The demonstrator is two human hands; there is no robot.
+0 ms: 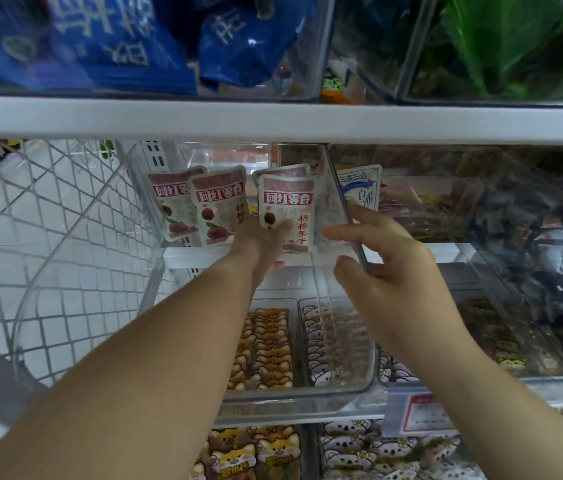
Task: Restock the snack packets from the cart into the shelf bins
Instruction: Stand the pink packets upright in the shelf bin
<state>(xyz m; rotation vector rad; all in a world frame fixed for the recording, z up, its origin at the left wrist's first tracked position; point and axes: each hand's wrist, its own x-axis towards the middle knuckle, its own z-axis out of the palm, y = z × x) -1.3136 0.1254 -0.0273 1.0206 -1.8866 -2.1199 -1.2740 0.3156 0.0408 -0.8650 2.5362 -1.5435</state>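
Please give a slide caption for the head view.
The left hand holds a snack packet in a clear bin whose wall the right hand grips.

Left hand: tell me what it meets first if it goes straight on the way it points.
The left hand already touches the front red-label packet; straight on it pushes that against the packet behind, though depth is unclear.
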